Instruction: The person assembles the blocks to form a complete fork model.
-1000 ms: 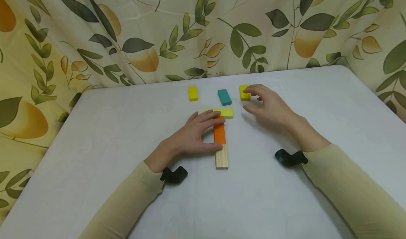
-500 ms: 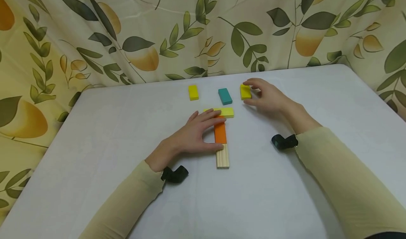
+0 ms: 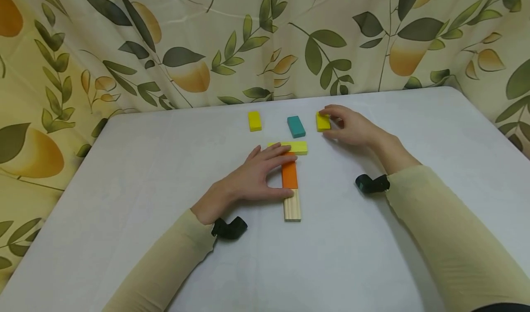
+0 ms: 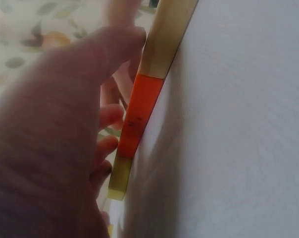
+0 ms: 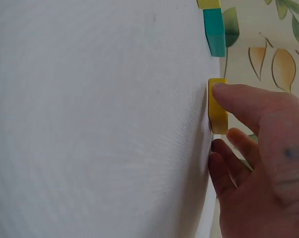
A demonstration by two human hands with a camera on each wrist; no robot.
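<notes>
In the head view, my left hand (image 3: 252, 178) lies with fairly straight, spread fingers over a T of flat wooden blocks. Its thumb touches the natural wood block (image 3: 292, 206), its index finger reaches the orange block (image 3: 290, 174), and other fingertips lie on the light yellow block (image 3: 299, 147) across the top. My right hand (image 3: 352, 128) pinches a yellow block (image 3: 322, 123) at the back right, thumb at its near end and index finger at its far end. The right wrist view shows the thumb against that yellow block (image 5: 218, 114), the other fingers curled behind.
A teal block (image 3: 296, 126) lies left of the right hand, and another yellow block (image 3: 254, 121) farther left. The white-covered table (image 3: 165, 164) ends at the back against a leaf-and-fruit patterned curtain (image 3: 232, 36).
My right hand has moved slightly forward and left, and its thumb and index finger have closed on the yellow block. The left hand keeps its place on the T of blocks.
</notes>
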